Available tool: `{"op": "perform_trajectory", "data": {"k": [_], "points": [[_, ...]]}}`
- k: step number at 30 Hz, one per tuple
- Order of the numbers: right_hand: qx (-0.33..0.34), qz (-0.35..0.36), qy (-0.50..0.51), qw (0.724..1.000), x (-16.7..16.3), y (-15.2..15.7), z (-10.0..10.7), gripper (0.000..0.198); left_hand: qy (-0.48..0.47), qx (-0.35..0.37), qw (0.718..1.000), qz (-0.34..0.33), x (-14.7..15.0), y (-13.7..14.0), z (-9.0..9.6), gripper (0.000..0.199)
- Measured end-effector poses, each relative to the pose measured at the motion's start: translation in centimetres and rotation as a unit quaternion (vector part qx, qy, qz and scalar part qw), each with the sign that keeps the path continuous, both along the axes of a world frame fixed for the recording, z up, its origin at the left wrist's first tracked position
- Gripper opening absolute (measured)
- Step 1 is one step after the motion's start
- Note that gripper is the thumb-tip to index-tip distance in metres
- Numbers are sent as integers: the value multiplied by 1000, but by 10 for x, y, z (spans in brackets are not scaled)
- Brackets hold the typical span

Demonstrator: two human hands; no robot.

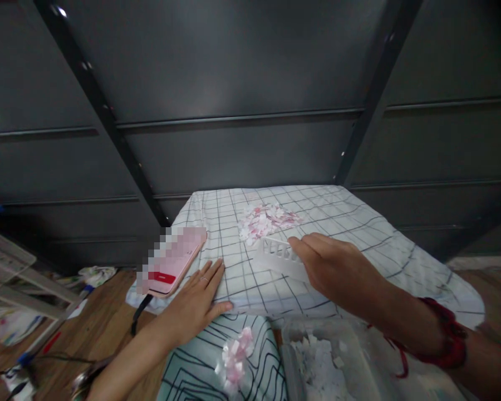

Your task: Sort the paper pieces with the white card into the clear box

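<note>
Presently, in the head view, my right hand (328,257) is right of centre, fingers curled down and thumb side pinching the right end of a white slotted piece (280,262). The piece is just right of the frame's centre, below a flat pile of pink and white flakes (269,218) on the grid-patterned cloth (359,225). Whether its upper edge touches the flakes, I cannot tell.

Handling: I judge the piece to be light, stiff, smooth plastic. The narrow bars between the slots are probably its weakest part; grip the end, as here, and do not squeeze the bars. The flakes look paper-thin and nearly weightless; they are likely to scatter under a draught or a quick stroke. Take several in a loose pinch from the pile's thickest part.

My left hand (202,295) lies palm down left of centre, fingers extended, thumb apart, gripping nothing, just beside a pink phone (186,256). A clear box (361,356) containing pale scraps (323,365) sits at lower right.
</note>
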State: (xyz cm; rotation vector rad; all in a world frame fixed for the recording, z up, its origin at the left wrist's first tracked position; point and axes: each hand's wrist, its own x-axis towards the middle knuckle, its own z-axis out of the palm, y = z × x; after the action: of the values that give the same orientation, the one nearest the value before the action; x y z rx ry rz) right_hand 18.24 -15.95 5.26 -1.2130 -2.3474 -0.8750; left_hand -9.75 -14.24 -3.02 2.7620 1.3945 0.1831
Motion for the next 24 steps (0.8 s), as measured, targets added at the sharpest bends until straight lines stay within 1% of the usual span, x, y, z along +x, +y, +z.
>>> {"op": "perform_trajectory", "data": {"k": [2,4,6,8,12,15,17,24], "points": [[38,-33,-6,999,-2,0,0,25,7,6,1000,-2,-9,-6,-5,68],[60,-61,-11,996,-1,0,-2,24,9,17,1000,-4,-15,-10,-9,68],[59,-70,-12,996,-2,-3,-5,24,9,32,999,-2,-19,-14,-12,70],[38,-66,-7,997,-5,-8,-7,24,9,43,999,1,-21,-16,-16,72],[-24,-42,13,999,-20,-18,-4,24,11,50,999,4,-25,-19,-19,72],[-46,-4,23,999,-32,-24,0,24,23,44,999,9,-25,-21,-18,72],[-48,20,22,998,-39,-26,2,24,29,40,999,11,-24,-21,-17,71],[-22,92,21,995,-56,-39,6,27,24,50,998,15,-24,-23,-19,67]]}}
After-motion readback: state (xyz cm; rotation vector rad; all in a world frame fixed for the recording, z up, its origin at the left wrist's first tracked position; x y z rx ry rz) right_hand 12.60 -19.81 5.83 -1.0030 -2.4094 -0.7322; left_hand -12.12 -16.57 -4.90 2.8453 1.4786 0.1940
